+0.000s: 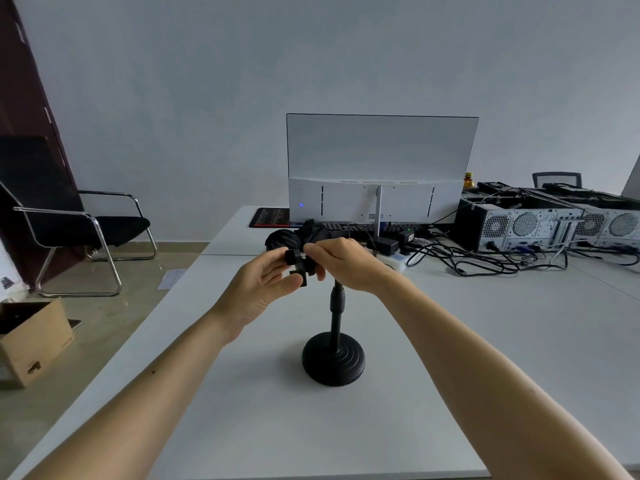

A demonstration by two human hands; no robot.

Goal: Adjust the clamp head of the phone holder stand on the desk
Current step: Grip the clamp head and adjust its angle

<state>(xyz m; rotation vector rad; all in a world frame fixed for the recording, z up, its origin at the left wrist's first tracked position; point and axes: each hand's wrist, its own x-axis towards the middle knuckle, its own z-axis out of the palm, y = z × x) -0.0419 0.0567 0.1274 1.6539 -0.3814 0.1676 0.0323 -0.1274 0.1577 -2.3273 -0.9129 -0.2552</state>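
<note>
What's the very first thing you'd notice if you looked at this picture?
Two bare hands meet in the middle: the left hand and right hand both pinch the black clamp head atop a thin pole with a round black base on the white desk. Behind them stands the white back of a monitor, and to its right lie tangled cables and computer cases.

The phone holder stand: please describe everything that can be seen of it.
The phone holder stand is matte black and stands upright on the white desk, near its middle. It has a round, ridged dome base, a thin pole with a thicker collar, and a small clamp head at the top, mostly hidden. The left hand pinches the clamp head from the left; the right hand grips it from above and right. No phone is in it.
</note>
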